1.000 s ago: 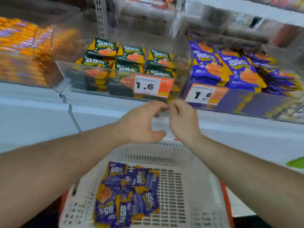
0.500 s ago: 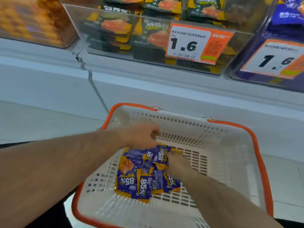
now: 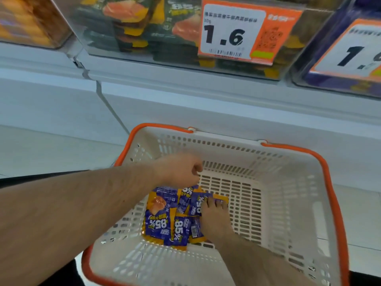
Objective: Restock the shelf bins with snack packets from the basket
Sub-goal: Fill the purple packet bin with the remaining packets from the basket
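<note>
A white basket with an orange rim (image 3: 292,150) stands below the shelf. Several purple and orange "85%" snack packets (image 3: 158,220) lie in a heap on its floor at the left. My right hand (image 3: 214,217) is down in the basket, its fingers lying flat on the right side of the heap and touching a packet. My left hand (image 3: 181,172) hovers just above the heap with its fingers curled and nothing in it. On the shelf above sit a clear bin of green packets (image 3: 144,48) and a clear bin of purple packets (image 3: 329,79).
An orange price tag reading 1.6 (image 3: 233,32) hangs on the green bin's front, and a second tag (image 3: 354,56) is on the purple bin. A bin of orange packets (image 3: 31,23) stands at the far left. The white shelf front (image 3: 206,100) runs above the basket.
Both hands came down from the shelf edge into the basket. Since half a second ago my right hand has settled onto the packets, and my left has stayed above them.
</note>
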{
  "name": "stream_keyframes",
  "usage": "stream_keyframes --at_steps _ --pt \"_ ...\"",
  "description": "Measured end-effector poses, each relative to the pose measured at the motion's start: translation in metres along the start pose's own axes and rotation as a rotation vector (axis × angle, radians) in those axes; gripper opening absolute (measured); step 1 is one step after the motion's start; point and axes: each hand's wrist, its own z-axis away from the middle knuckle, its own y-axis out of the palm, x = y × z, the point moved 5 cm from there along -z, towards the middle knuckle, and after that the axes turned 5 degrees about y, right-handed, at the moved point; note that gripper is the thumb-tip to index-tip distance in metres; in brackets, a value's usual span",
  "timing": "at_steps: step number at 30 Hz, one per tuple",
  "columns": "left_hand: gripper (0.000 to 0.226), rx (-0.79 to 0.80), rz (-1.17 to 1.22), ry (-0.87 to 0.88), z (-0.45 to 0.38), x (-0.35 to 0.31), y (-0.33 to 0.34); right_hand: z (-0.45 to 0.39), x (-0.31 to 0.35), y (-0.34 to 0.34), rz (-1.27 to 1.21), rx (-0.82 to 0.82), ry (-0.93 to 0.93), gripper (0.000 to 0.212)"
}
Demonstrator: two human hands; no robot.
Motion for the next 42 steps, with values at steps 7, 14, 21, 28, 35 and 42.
stream_keyframes --at_steps 7,14,21,28,35,42 --pt "0.024 -0.104 0.073 -0.056 0.0 -0.001 -0.017 0.03 -0.044 -0.092 -0.32 -0.228 0.161 0.02" --pt "0.058 -0.245 0.485 -0.012 0.012 -0.034 -0.028 0.067 -0.096 -0.179 -1.113 -0.255 0.426 0.025" --pt "0.022 -0.182 0.876 0.334 0.033 -0.112 -0.032 0.134 -0.12 -0.264 -1.375 -0.517 0.361 0.018" --pt "0.024 -0.352 1.006 0.485 0.061 -0.164 -0.072 0.196 -0.12 -0.315 -0.657 -0.937 0.16 0.043" --pt "0.014 -0.427 1.054 0.527 0.07 -0.2 -0.082 0.217 -0.127 -0.331 -0.728 -0.975 0.127 0.045" --pt "0.018 -1.18 0.345 0.723 0.079 -0.23 -0.165 0.233 -0.181 -0.393 -0.862 -1.044 0.224 0.036"
